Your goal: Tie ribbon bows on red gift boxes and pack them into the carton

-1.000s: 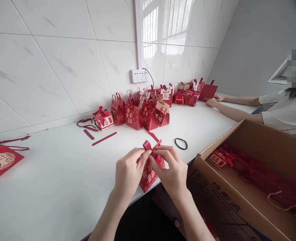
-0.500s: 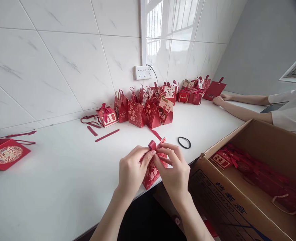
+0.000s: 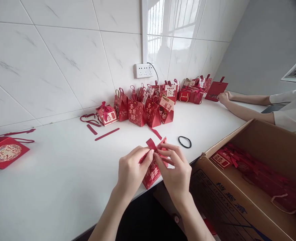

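Note:
A red gift box (image 3: 152, 180) with pale printed characters stands at the table's front edge, its upper part largely covered by my fingers. My left hand (image 3: 130, 169) is closed, thumb and forefinger pinching a dark red ribbon (image 3: 151, 144) at the top of the box. One flat end of the ribbon sticks up above the thumb. From the other side, my right hand (image 3: 176, 165) has its thumb and forefinger on the same ribbon, the other fingers curved over the box's right side. What lies between the fingertips is partly hidden.
Several finished red boxes (image 3: 137, 112) line the wall. Loose ribbon strips (image 3: 107, 134) and a black elastic band (image 3: 185, 142) lie on the white table (image 3: 62, 180). A cardboard carton (image 3: 228, 197) holding red boxes stands at right. Beyond it, another person's hands (image 3: 223, 97) hold a red card piece.
The ribbon above my left thumb has gone from a curled loop to a flat end pointing up and left. My hands have barely shifted. The other person's red piece has tilted slightly.

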The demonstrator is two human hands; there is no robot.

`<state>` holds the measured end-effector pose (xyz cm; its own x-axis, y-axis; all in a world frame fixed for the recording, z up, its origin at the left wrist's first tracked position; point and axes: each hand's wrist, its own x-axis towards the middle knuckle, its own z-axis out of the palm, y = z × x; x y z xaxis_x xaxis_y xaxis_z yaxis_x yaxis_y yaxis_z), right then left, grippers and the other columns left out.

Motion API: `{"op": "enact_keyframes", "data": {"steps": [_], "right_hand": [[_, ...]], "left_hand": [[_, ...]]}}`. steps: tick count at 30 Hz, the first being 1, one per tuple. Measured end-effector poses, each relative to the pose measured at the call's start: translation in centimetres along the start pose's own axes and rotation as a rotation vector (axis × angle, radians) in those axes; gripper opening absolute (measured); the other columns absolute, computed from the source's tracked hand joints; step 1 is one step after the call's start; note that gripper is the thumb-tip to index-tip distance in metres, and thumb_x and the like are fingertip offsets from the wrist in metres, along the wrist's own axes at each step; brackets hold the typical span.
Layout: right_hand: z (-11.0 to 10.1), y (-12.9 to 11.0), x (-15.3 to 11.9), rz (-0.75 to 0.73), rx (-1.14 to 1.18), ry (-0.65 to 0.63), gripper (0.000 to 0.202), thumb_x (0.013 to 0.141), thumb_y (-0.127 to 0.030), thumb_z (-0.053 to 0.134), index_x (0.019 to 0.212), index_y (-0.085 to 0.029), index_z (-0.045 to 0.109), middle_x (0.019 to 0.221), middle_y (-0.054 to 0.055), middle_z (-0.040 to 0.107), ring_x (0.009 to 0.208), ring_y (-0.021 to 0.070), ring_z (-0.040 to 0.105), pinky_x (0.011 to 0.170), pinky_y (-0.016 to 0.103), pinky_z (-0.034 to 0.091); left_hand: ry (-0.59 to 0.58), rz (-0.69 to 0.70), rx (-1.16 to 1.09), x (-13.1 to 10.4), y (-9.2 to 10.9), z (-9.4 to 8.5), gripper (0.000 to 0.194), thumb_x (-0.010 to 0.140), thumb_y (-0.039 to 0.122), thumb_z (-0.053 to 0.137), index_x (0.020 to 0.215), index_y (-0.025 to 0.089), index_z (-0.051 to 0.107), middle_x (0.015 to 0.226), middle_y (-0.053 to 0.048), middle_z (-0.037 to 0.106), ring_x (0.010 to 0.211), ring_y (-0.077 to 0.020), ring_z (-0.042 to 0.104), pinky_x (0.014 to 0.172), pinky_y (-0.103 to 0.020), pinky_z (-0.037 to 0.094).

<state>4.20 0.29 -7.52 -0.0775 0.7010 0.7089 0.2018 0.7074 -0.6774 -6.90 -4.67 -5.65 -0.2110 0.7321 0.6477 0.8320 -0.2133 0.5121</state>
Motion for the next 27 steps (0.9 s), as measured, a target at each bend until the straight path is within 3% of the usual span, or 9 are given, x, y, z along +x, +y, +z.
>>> {"op": "enact_keyframes", "data": {"steps": [6, 14, 19, 27], "right_hand": [[-0.3, -0.6, 0.3, 0.106, 0.033, -0.050, 0.004, 0.080, -0.019, 0.062, 0.079, -0.021, 0.066, 0.092, 0.003, 0.065, 0.083, 0.0130, 0.067, 0.064, 0.022, 0.063], [-0.5, -1.3, 0.7, 0.143, -0.022, -0.084, 0.006, 0.079, -0.018, 0.061, 0.077, -0.020, 0.067, 0.088, 0.002, 0.066, 0.077, 0.0119, 0.067, 0.057, 0.018, 0.061], [-0.5, -1.2, 1.0, 0.122, -0.057, -0.085, 0.007, 0.078, -0.018, 0.061, 0.076, -0.021, 0.067, 0.086, 0.001, 0.066, 0.071, 0.0112, 0.067, 0.054, 0.018, 0.060], [0.5, -1.1, 0.3, -0.003, -0.176, 0.012, 0.007, 0.080, -0.016, 0.059, 0.075, -0.017, 0.063, 0.084, 0.002, 0.065, 0.065, 0.0103, 0.066, 0.061, 0.022, 0.060]], "left_hand": [[-0.133, 0.027, 0.108, 0.3, 0.4, -1.0, 0.019, 0.093, 0.022, 0.043, 0.077, 0.019, 0.054, 0.065, 0.005, 0.050, 0.050, -0.0055, 0.041, 0.048, -0.018, 0.033], [-0.262, -0.082, 0.039, 1.0, 0.9, -1.7, 0.023, 0.094, 0.026, 0.039, 0.074, 0.020, 0.049, 0.067, 0.004, 0.049, 0.053, -0.0070, 0.043, 0.052, -0.019, 0.036], [-0.270, -0.089, -0.009, 1.1, 1.1, -1.9, 0.022, 0.093, 0.025, 0.039, 0.077, 0.021, 0.053, 0.077, 0.002, 0.056, 0.060, -0.0076, 0.050, 0.056, -0.019, 0.040], [-0.181, -0.081, 0.012, 1.0, 0.7, -1.3, 0.019, 0.089, 0.024, 0.046, 0.075, 0.020, 0.057, 0.070, 0.004, 0.058, 0.056, -0.0069, 0.050, 0.054, -0.018, 0.040]]}}
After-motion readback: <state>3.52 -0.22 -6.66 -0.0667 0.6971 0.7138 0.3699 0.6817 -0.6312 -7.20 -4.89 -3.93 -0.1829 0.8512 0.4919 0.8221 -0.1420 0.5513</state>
